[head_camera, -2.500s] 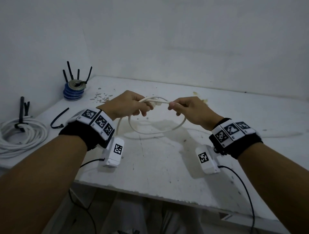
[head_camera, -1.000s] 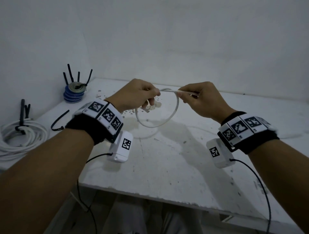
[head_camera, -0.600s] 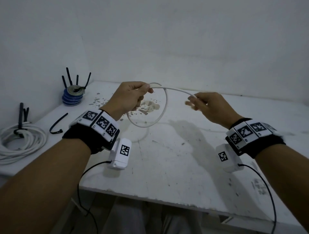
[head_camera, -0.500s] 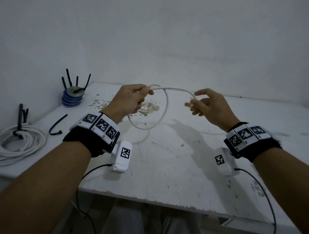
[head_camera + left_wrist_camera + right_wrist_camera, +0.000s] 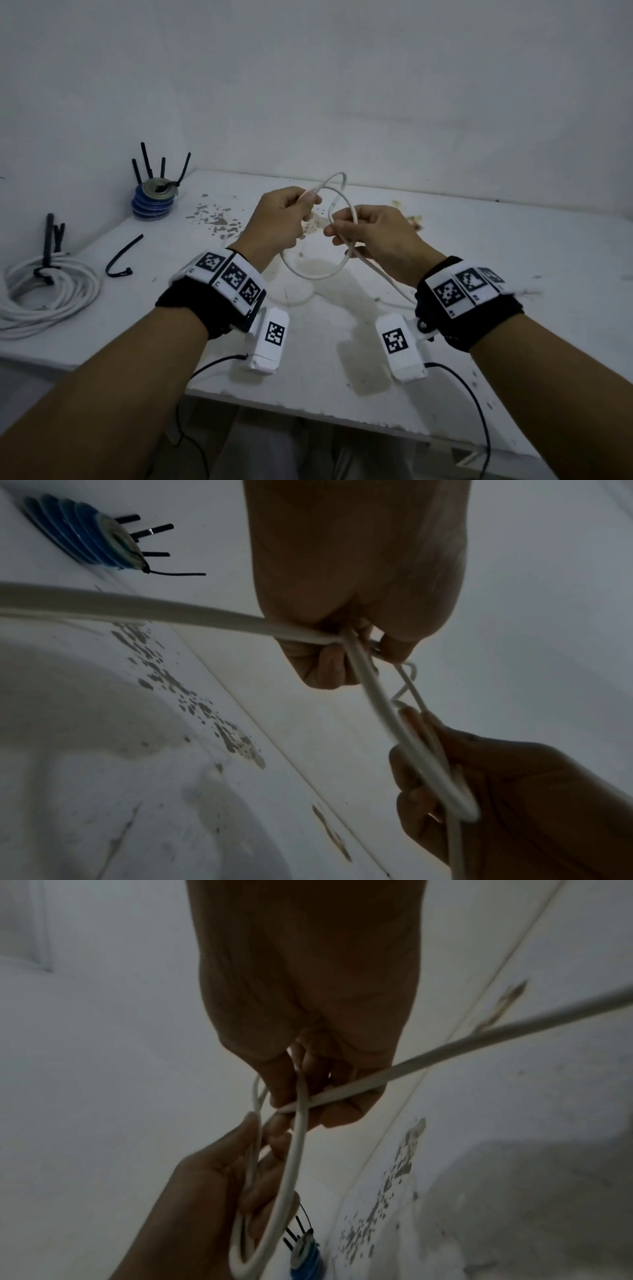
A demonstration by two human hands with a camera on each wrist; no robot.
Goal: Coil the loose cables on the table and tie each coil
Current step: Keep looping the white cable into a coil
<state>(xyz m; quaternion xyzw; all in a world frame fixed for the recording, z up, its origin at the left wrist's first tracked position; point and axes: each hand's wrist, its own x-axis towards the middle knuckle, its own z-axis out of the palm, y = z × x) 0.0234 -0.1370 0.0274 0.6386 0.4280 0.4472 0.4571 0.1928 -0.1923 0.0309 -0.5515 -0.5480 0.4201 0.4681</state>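
Observation:
A thin white cable (image 5: 317, 275) is held above the white table (image 5: 342, 394), bent into loops between both hands. My left hand (image 5: 308, 205) pinches the loops at their top, fingers curled; the left wrist view shows those fingers (image 5: 329, 666) closed on the cable (image 5: 137, 610). My right hand (image 5: 337, 229) sits just to its right, fingers curled round a strand that crosses the loop. In the right wrist view the cable (image 5: 445, 1053) runs across the right fingers (image 5: 342, 1110). The rest of the cable (image 5: 387, 281) trails down toward the right wrist.
A white cable coil (image 5: 48, 298) bound with a black tie lies at the table's left edge. A loose black tie (image 5: 123, 255) lies beside it. A blue stack of rolls (image 5: 154, 202) with upright black ties stands at the back left corner. Paint chips mark the table.
My right hand, half open and apart from the left half a second ago, has moved in close and curled round the cable. A further loop now stands up between the hands.

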